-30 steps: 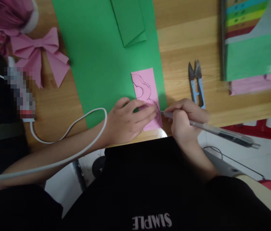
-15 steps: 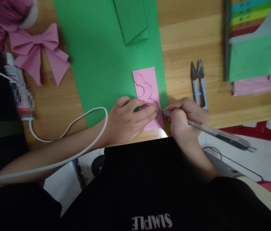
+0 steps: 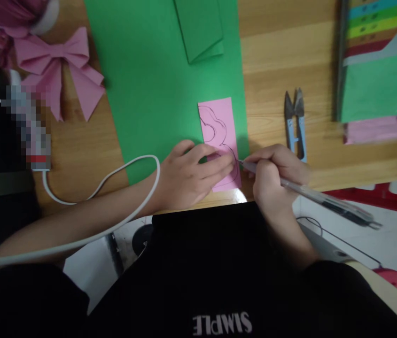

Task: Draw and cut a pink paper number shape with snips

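Note:
A pink paper strip (image 3: pixel 227 117) with curved black outlines drawn on it lies partly on a large green sheet (image 3: pixel 142 80), near the table's front edge. My left hand (image 3: pixel 191 176) is spread flat over the strip's lower left, its fingers pressing the paper and covering part of the drawing. In my right hand (image 3: pixel 276 173) is a clear-barrelled pen (image 3: pixel 328 199), gripped close to its tip. The pen tip is at the right edge of the strip, beside the left fingertips. Thread snips (image 3: pixel 295 124) with blue handles lie just beyond my right hand.
Folded green paper (image 3: pixel 201 28) rests at the top of the sheet. To the left are a pink paper bow (image 3: pixel 60 61) and a tube (image 3: pixel 31 131). A white cable (image 3: pixel 128 225) crosses my left forearm. Packs of coloured paper (image 3: pixel 381 89) sit at the right.
The whole view has shifted slightly, so the table things appear a little further right. Both hands keep nearly the same place on the strip, the pen still at its right edge.

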Tool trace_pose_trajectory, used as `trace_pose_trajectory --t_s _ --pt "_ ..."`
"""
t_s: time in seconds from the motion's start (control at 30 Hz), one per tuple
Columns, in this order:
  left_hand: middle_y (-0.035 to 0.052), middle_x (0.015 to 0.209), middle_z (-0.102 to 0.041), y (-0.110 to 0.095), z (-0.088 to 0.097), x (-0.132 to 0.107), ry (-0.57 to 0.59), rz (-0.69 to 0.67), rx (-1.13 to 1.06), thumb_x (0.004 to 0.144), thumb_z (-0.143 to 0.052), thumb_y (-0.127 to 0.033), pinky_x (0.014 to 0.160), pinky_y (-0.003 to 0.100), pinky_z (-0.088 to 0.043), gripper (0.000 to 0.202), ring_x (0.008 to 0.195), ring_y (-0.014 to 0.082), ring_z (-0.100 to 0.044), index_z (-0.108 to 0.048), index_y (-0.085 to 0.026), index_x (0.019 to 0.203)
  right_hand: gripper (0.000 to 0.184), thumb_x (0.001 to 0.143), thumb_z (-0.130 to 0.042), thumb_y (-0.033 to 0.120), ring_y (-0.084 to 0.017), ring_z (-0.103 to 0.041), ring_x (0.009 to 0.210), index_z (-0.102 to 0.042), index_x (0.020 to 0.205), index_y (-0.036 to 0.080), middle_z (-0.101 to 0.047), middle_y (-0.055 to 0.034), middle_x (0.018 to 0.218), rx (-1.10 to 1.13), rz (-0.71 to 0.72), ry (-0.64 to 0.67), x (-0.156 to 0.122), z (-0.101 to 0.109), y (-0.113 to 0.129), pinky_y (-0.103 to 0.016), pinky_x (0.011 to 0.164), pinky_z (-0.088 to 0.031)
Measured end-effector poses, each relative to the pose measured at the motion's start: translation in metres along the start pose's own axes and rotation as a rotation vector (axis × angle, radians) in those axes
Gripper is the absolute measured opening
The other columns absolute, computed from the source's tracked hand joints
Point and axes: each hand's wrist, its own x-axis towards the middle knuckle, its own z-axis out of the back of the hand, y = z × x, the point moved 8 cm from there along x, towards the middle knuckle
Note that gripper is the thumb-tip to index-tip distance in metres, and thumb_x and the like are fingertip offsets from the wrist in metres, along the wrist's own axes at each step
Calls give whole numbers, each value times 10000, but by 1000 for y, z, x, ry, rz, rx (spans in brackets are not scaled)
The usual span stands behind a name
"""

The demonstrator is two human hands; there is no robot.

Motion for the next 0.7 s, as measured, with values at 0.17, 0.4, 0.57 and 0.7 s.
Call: trace_pose_trajectory --t_s 0.17,0.4,0.57,0.7 --pt "-2 1409 -651 -1 -1 1 -5 -5 -3 1006 -456 -186 880 444 -374 368 1189 242 -568 -592 -157 1347 241 734 -499 98 -128 -552 456 -674 629 227 -611 29 539 -10 -3 5 -1 0 1 -285 464 -431" --pt "-43 1391 -659 -1 2 0 -27 -7 13 1004 -469 -202 883 426 -387 351 1149 232 -570 -597 -159 1328 248 693 -471 92 -124 -521 439 -638 557 215 -592 38 500 -4 28 -4 -1 3 5 -275 437 -395" --pt "-13 1376 -669 0 2 0 -25 -6 16 1001 -469 -198 876 429 -386 357 1166 231 -568 -594 -156 1332 247 684 -465 98 -115 -506 436 -646 562 216 -571 39 489 11 24 -16 -4 5 1 -257 414 -364" --pt "-10 1358 -680 0 0 0 -39 -1 4 996 -478 -196 874 429 -374 350 1176 229 -568 -592 -174 1326 241 680 -462 113 -112 -493 418 -639 556 218 -560 45 476 9 33 -45 -5 6 0 -255 405 -360"
